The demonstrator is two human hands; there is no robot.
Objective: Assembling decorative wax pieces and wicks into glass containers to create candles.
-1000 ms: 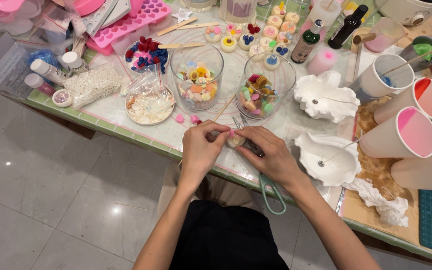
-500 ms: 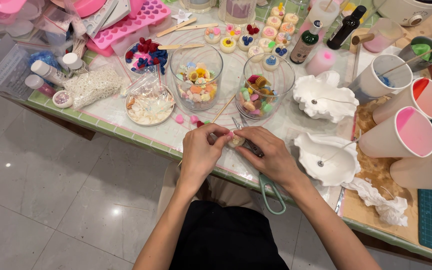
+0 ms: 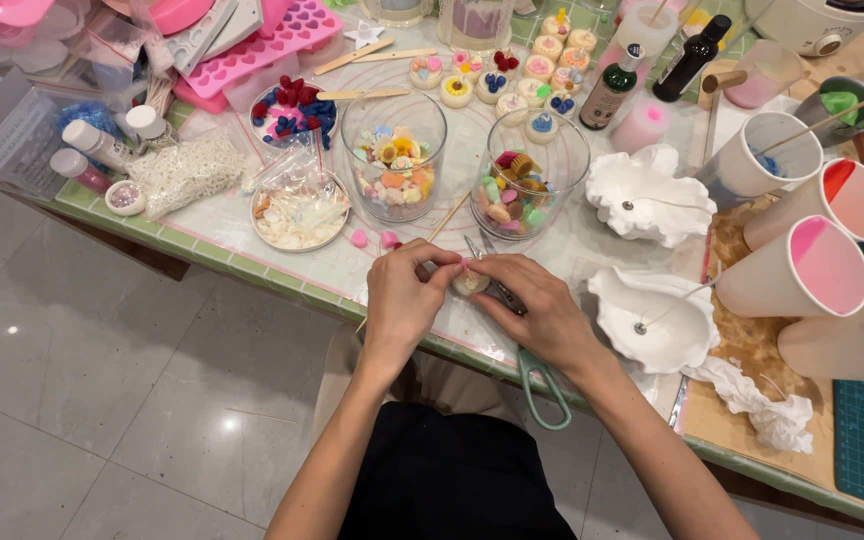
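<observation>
I watch my left hand and right hand pinch a small round, waxy cream piece over green-handled scissors.

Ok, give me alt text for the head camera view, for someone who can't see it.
Both hands, left hand and right hand, pinch a small round cream-coloured piece at the edge of a crowded craft table; green-handled scissors lie under the right hand. Beyond stand two clear glass bowls of colourful little shapes, white shell-shaped dishes and pink-stained white cups.
</observation>
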